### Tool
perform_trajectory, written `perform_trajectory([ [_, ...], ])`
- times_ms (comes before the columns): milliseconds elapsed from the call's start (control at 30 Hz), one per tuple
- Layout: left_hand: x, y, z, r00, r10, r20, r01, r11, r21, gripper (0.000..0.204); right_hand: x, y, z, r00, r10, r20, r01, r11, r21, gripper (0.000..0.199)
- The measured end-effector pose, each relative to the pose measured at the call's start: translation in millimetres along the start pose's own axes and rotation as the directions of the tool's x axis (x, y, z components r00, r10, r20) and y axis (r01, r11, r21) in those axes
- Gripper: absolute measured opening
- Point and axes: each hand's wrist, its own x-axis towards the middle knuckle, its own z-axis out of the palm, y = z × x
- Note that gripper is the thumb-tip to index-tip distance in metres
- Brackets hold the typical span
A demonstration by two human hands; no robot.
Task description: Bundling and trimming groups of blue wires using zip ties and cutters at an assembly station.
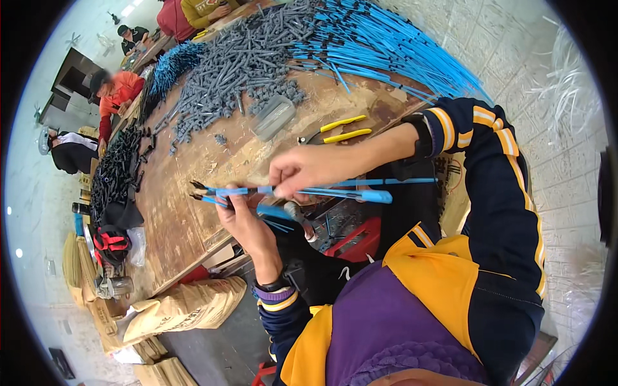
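Note:
Several thin blue rods [325,192] with black tips lie across in front of my body, over the table's near edge. My left hand [248,231] is closed around them near the black-tipped end, thumb pressed on top. My right hand [315,167] is closed, its bent fingertips pinching the same rods just to the right of the left hand; they are slightly blurred. A thicker, rounded blue end [375,197] sticks out to the right below my right wrist. Beyond my right hand, yellow-handled pliers [347,136] rest on the wooden table [187,199].
A clear plastic box [275,117] stands beyond the pliers. Heaps of grey plastic parts [238,64], blue rods [393,48] and black parts [116,174] cover the far and left table. A brown paper sack [193,309] leans below the edge. Other people [119,93] sit along the far left.

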Motion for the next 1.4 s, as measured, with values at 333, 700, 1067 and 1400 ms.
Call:
perform_trajectory([
  [333,-24.7,50.4,13.9,0.953,-0.118,0.280,0.241,0.853,-0.462,0.011,41.9,91.4,-279.8,0.659,-0.621,-0.424,-0.516,0.036,-0.856,0.018],
  [700,0.2,34.2,22.4,0.903,-0.190,0.386,0.306,0.914,-0.266,0.010,45.6,69.6,-298.2,0.634,-0.660,-0.403,-0.352,0.217,-0.910,0.017],
  [1067,34.1,19.2,45.9,0.977,-0.187,-0.101,0.157,0.955,-0.250,0.021,9.5,21.3,-157.9,0.788,-0.259,-0.558,-0.050,0.877,-0.478,0.015],
  [1400,63.5,-26.0,74.8,0.996,-0.054,-0.074,0.035,0.970,-0.239,0.019,-16.0,42.4,-18.3,0.893,-0.197,-0.405,0.001,0.900,-0.436,0.019],
])
